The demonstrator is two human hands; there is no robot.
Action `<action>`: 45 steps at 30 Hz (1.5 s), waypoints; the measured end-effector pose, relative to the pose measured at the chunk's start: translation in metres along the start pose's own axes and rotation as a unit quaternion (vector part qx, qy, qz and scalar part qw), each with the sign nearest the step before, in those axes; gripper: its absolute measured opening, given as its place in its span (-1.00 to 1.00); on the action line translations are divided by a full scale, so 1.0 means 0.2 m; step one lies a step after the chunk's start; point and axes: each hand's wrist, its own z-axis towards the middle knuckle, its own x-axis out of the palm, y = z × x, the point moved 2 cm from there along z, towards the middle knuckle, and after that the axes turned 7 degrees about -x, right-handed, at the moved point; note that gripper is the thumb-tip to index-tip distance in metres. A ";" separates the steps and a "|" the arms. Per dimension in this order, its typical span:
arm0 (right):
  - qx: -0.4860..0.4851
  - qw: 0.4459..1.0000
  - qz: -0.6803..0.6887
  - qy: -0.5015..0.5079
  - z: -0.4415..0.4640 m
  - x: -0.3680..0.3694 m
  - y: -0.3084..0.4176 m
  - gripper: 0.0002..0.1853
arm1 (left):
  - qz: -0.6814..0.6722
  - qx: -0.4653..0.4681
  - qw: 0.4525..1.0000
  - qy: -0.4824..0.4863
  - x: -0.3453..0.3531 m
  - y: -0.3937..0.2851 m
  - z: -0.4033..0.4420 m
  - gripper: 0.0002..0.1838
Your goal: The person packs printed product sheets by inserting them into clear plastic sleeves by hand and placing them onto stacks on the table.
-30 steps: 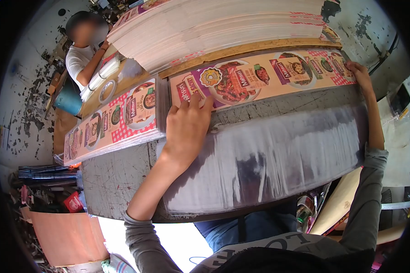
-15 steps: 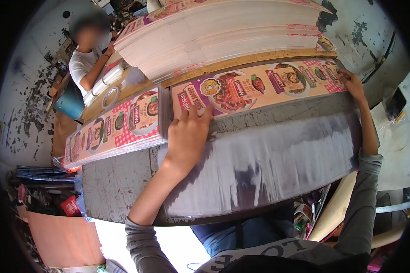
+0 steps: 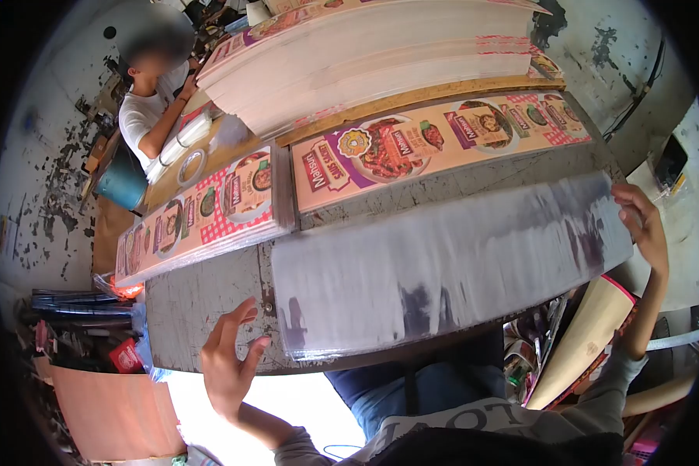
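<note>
A long clear plastic sleeve stack lies along the front of the grey table. My left hand is off its left end near the table's front edge, thumb and fingers apart, holding nothing. At the other end my right hand is beside the sleeves' right edge, its fingers spread. Behind the sleeves lies a long printed food sheet, untouched by either hand. To its left is a pile of printed sheets in plastic.
A tall stack of printed sheets stands at the back behind a wooden strip. A co-worker in a white shirt is at the back left, near a tape roll and a teal bucket.
Both hands have left the long printed sheet and come down toward me. My left hand moved down and left with its fingers opened; my right hand dropped to the sleeves' right end.
</note>
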 end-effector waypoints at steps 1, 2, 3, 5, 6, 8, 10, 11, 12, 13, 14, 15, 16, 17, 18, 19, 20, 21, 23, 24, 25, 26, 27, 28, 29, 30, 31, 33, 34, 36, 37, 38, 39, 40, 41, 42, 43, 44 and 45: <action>-0.018 0.999 0.002 -0.038 -0.04 0.05 0.04 -0.71 | 0.001 -0.001 1.000 0.001 0.02 0.02 -0.04 -0.50; -0.021 0.997 -0.027 -0.075 -0.07 0.10 0.10 -0.75 | -0.086 -0.003 0.996 -0.031 0.03 0.02 -0.07 -0.48; -0.020 0.997 -0.027 -0.074 -0.10 0.15 0.15 -0.75 | -0.173 -0.006 0.983 -0.063 0.05 0.01 -0.10 -0.45; -0.068 0.986 -0.068 -0.133 -0.14 0.23 0.23 -0.79 | -0.459 0.116 0.864 -0.173 0.14 -0.18 -0.12 -0.62; -0.076 0.980 -0.083 -0.164 -0.17 0.29 0.25 -0.81 | -0.632 0.198 0.737 -0.134 0.19 -0.27 -0.14 -0.73; -0.072 0.978 -0.043 -0.189 -0.19 0.41 0.34 -0.82 | -0.765 0.288 0.574 0.059 0.17 -0.43 -0.23 -0.80; -0.068 0.969 0.001 -0.236 -0.21 0.51 0.38 -0.84 | -0.767 0.467 0.406 0.172 0.16 -0.46 -0.20 -0.88; -0.070 0.966 0.004 -0.250 -0.22 0.56 0.39 -0.85 | -0.768 0.465 0.409 0.166 0.16 -0.46 -0.22 -0.88; -0.054 0.958 0.062 -0.274 -0.24 0.60 0.39 -0.86 | -0.771 0.475 0.379 0.191 0.09 -0.53 -0.19 -0.89; -0.057 0.959 0.066 -0.269 -0.26 0.63 0.38 -0.86 | -0.772 0.486 0.349 0.217 0.02 -0.60 -0.15 -0.83; -0.047 0.958 0.082 -0.271 -0.28 0.65 0.35 -0.86 | -0.771 0.491 0.335 0.229 -0.01 -0.62 -0.15 -0.79; -0.035 0.956 0.096 -0.274 -0.28 0.67 0.33 -0.86 | -0.770 0.495 0.322 0.242 -0.05 -0.65 -0.14 -0.74; -0.032 0.955 0.090 -0.282 -0.28 0.68 0.33 -0.86 | -0.789 0.453 0.331 0.250 -0.05 -0.66 -0.13 -0.74; -0.032 0.955 0.088 -0.280 -0.27 0.68 0.33 -0.86 | -0.799 0.431 0.334 0.253 -0.05 -0.66 -0.13 -0.73; -0.036 0.962 0.064 -0.261 -0.26 0.67 0.34 -0.86 | -0.809 0.409 0.336 0.255 -0.05 -0.67 -0.13 -0.73; -0.041 0.969 0.039 -0.242 -0.25 0.67 0.35 -0.86 | -0.822 0.390 0.338 0.241 -0.04 -0.68 -0.14 -0.73; -0.041 0.969 0.035 -0.241 -0.24 0.67 0.36 -0.86 | -0.829 0.380 0.337 0.233 -0.02 -0.69 -0.13 -0.73; -0.034 0.971 0.017 -0.237 -0.24 0.67 0.36 -0.86 | -0.836 0.371 0.336 0.224 -0.01 -0.70 -0.12 -0.73; -0.029 0.973 -0.006 -0.230 -0.24 0.67 0.36 -0.85 | -0.819 0.443 0.293 0.217 0.02 -0.71 -0.10 -0.73; -0.024 0.973 -0.005 -0.230 -0.24 0.68 0.36 -0.85 | -0.812 0.467 0.278 0.213 0.02 -0.71 -0.09 -0.73; -0.019 0.973 -0.001 -0.231 -0.24 0.68 0.35 -0.85 | -0.818 0.454 0.280 0.216 0.02 -0.71 -0.09 -0.73; -0.026 0.975 -0.012 -0.221 -0.24 0.68 0.36 -0.85 | -0.823 0.440 0.283 0.220 0.01 -0.71 -0.09 -0.73; -0.027 0.975 -0.010 -0.219 -0.23 0.68 0.38 -0.85 | -0.828 0.426 0.287 0.225 0.00 -0.71 -0.09 -0.73; -0.034 0.976 -0.013 -0.213 -0.22 0.68 0.39 -0.85 | -0.833 0.410 0.290 0.230 -0.01 -0.71 -0.09 -0.73; -0.041 0.977 -0.017 -0.207 -0.22 0.68 0.40 -0.85 | -0.836 0.402 0.292 0.233 0.00 -0.70 -0.08 -0.73; -0.040 0.978 -0.016 -0.206 -0.22 0.68 0.41 -0.85 | -0.839 0.393 0.293 0.235 0.00 -0.69 -0.07 -0.73; -0.037 0.979 -0.028 -0.199 -0.21 0.68 0.41 -0.86 | -0.823 0.448 0.259 0.233 0.02 -0.69 -0.04 -0.73; -0.034 0.980 -0.040 -0.194 -0.18 0.67 0.42 -0.87 | -0.803 0.503 0.223 0.230 0.04 -0.71 -0.01 -0.73; -0.045 0.981 -0.039 -0.184 -0.16 0.66 0.43 -0.88 | -0.807 0.523 0.217 0.167 0.05 -0.73 -0.01 -0.73; -0.056 0.982 -0.037 -0.175 -0.10 0.64 0.45 -0.89 | -0.808 0.541 0.209 0.103 0.04 -0.71 -0.01 -0.73; -0.088 0.985 -0.044 -0.141 -0.06 0.64 0.50 -0.89 | -0.801 0.534 0.217 0.160 0.02 -0.69 -0.01 -0.73; -0.118 0.986 -0.052 -0.108 -0.03 0.64 0.53 -0.88 | -0.793 0.524 0.222 0.218 0.01 -0.67 -0.01 -0.73; -0.114 0.986 -0.055 -0.109 0.00 0.65 0.55 -0.88 | -0.794 0.523 0.219 0.220 0.00 -0.65 -0.01 -0.73; -0.127 0.988 -0.058 -0.070 0.03 0.67 0.58 -0.85 | -0.806 0.492 0.215 0.248 0.00 -0.64 -0.02 -0.73; -0.140 0.988 -0.061 -0.031 0.06 0.69 0.61 -0.81 | -0.817 0.461 0.212 0.275 0.00 -0.62 -0.03 -0.73; -0.141 0.988 -0.061 -0.030 0.09 0.70 0.64 -0.81 | -0.817 0.461 0.212 0.274 -0.01 -0.59 -0.04 -0.73; -0.169 0.983 -0.066 0.005 0.11 0.71 0.67 -0.77 | -0.829 0.409 0.218 0.314 -0.02 -0.56 -0.04 -0.72; -0.197 0.977 -0.071 0.040 0.14 0.73 0.69 -0.73 | -0.833 0.382 0.222 0.332 -0.02 -0.56 -0.05 -0.72; -0.199 0.977 -0.069 0.042 0.17 0.73 0.71 -0.73 | -0.838 0.354 0.225 0.350 -0.01 -0.55 -0.06 -0.72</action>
